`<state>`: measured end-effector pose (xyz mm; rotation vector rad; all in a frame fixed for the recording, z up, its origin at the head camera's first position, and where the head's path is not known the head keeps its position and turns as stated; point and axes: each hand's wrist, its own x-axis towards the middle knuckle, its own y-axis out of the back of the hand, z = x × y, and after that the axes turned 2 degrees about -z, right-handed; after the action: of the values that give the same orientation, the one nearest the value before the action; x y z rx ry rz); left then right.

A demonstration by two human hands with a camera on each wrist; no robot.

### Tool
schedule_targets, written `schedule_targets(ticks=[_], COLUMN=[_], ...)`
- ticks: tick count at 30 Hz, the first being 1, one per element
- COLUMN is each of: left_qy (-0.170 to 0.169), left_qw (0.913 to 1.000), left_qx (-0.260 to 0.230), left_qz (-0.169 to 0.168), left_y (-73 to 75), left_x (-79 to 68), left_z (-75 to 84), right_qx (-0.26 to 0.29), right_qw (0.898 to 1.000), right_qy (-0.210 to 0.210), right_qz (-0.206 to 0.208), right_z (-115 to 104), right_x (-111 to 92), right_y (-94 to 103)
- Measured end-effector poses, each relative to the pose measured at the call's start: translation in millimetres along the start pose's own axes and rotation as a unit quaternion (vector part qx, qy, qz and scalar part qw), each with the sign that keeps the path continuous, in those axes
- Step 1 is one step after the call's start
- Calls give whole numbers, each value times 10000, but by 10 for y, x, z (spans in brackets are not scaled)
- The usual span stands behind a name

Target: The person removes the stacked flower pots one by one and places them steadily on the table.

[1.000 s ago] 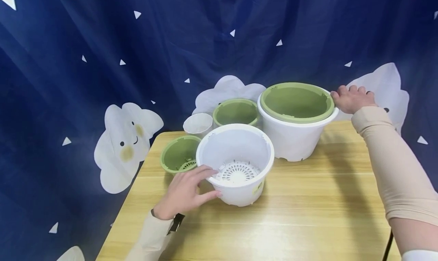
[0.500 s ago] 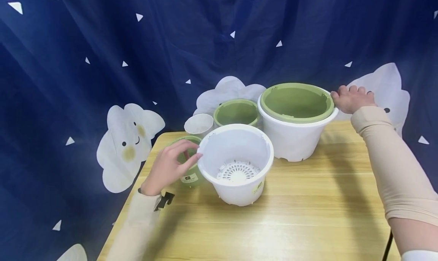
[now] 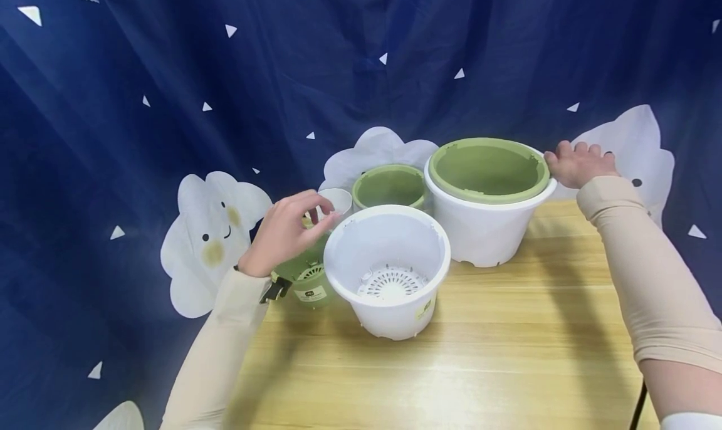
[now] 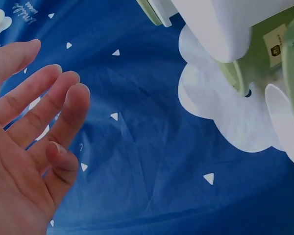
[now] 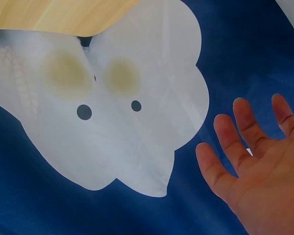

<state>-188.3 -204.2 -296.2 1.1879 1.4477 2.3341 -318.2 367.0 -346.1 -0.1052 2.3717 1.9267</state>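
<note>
Dark blue curtain (image 3: 507, 47) behind, scattered with white triangles and smiling cloud prints (image 3: 209, 248). Pale wood-grain table (image 3: 491, 348) in front, a patch of glare near its front edge.

Landmark: front white pot (image 3: 389, 242), upright on the table. Wide round rim, smooth pale walls, base pierced by a ring of slots; yellow-green label low on its right side.

Just left of the landmark: small green pot (image 3: 307, 281), slots in its base, cream label with a dark mark on the outer wall. Behind the landmark to the left, white cup (image 3: 341, 204), thin-walled, partly hidden. Directly behind, medium green pot (image 3: 390, 187), notched inside the rim.

Behind and right of the landmark: large white pot (image 3: 476, 232), notches along its foot, with large green pot (image 3: 489, 170) nested inside, green rim showing above the white one.

Left hand (image 3: 287, 232) in the air above the small green pot, to the landmark's left; fingers loosely bent, gaps between them, thumb apart. Right hand (image 3: 581, 165) at the far-right rim of the large white pot, beyond the landmark; fingers spread wide, nearly straight. Cannot tell how firmly it meets the rim.
</note>
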Motion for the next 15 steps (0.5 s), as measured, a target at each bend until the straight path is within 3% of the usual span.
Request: schedule_targets(ticks=[8, 15], left_qy=[-314, -520], left_qw=[9995, 9975], left_qx=[37, 329], left_qz=[-88, -349], left_y=[-35, -120], left_x=[426, 669], left_z=[62, 98], right_qx=[-15, -30], right_qw=[10000, 9999], right_qy=[-43, -58], right_qz=[61, 76], right_z=[20, 11], right_x=[-11, 25], right_y=[6, -12])
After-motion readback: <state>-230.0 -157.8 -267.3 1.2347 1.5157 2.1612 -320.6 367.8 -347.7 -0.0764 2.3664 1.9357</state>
